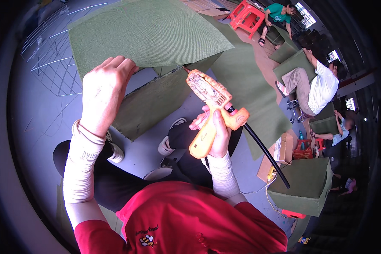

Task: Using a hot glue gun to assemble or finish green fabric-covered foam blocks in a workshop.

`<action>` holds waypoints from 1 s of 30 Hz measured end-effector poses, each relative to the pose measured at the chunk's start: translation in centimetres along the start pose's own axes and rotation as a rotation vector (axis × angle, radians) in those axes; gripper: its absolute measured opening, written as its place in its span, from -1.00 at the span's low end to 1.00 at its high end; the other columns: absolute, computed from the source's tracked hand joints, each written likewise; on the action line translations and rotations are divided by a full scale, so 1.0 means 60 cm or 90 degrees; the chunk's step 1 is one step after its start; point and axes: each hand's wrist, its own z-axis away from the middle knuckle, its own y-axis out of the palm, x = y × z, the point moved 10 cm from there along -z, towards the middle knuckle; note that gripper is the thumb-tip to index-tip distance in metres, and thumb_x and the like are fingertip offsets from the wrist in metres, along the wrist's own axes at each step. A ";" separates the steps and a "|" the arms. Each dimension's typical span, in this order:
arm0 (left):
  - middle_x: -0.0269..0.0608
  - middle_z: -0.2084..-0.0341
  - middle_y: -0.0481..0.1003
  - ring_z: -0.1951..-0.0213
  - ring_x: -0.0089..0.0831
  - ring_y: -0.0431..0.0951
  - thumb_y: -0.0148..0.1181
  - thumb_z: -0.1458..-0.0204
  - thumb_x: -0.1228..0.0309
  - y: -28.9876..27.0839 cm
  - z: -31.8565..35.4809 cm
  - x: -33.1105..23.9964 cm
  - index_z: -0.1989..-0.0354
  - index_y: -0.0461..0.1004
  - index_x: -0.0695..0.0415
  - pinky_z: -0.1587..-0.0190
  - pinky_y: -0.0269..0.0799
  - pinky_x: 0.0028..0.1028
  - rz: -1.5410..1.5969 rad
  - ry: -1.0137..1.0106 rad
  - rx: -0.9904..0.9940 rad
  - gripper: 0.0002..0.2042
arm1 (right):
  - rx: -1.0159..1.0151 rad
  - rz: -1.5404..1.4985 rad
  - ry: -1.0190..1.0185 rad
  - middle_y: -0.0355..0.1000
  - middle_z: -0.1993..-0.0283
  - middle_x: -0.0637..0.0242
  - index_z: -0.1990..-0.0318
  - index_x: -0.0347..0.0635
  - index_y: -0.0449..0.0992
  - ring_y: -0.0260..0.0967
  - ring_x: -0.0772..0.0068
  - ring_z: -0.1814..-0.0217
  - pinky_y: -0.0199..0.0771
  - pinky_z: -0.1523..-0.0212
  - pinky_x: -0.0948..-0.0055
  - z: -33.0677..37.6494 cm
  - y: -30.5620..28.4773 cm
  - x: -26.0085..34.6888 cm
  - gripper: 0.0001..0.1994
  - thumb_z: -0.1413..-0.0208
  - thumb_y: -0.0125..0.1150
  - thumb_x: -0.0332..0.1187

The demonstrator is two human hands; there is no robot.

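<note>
My right hand (pixel 218 135) is wrapped round the grip of a worn orange hot glue gun (pixel 207 91). A long black glue stick (pixel 266 150) sticks out of its back end. The gun's nozzle is at the near edge of a green woven sheet (pixel 144 36), by the top of a green box wall (pixel 154 106). At the left, my left hand (pixel 108 82) has its fingers closed on the sheet's near edge. The sheet lies over the box and hides most of its inside. A gap shows between the sheet's edge and the wall.
Wire frames (pixel 55 55) stand at the far left. More green sheeting (pixel 245 89) lies on the floor to the right. A green box (pixel 302 186), a cardboard box (pixel 283 148) and a yellow socket with cables (pixel 271 173) are at the right. Several people work beyond, near a red stool (pixel 245 17).
</note>
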 end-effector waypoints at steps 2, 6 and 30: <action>-0.21 0.57 0.39 0.46 -0.27 0.49 0.20 0.02 0.44 0.002 -0.001 0.000 0.45 0.44 0.16 0.41 0.41 -0.39 -0.003 -0.006 0.006 -0.91 | 0.008 0.008 -0.011 0.34 0.48 0.27 0.08 -0.36 0.30 0.36 0.38 0.47 0.49 0.39 0.32 0.000 0.002 0.002 -0.61 -0.26 -0.07 -0.12; -0.21 0.56 0.40 0.45 -0.27 0.49 0.20 0.01 0.44 0.001 0.001 -0.001 0.45 0.44 0.16 0.41 0.41 -0.39 0.000 0.006 -0.004 -0.91 | 0.000 -0.022 -0.013 0.34 0.49 0.25 0.08 -0.37 0.29 0.37 0.38 0.47 0.49 0.40 0.32 -0.001 -0.004 -0.001 -0.61 -0.26 -0.06 -0.13; -0.25 0.51 0.34 0.35 -0.38 0.45 0.12 0.22 0.52 0.004 0.001 -0.034 0.35 0.42 0.18 0.31 0.44 -0.43 -0.102 0.110 0.058 -0.81 | 0.042 -0.016 0.012 0.33 0.47 0.24 0.06 -0.37 0.28 0.35 0.41 0.46 0.48 0.40 0.32 0.007 0.007 0.006 -0.60 -0.26 -0.06 -0.13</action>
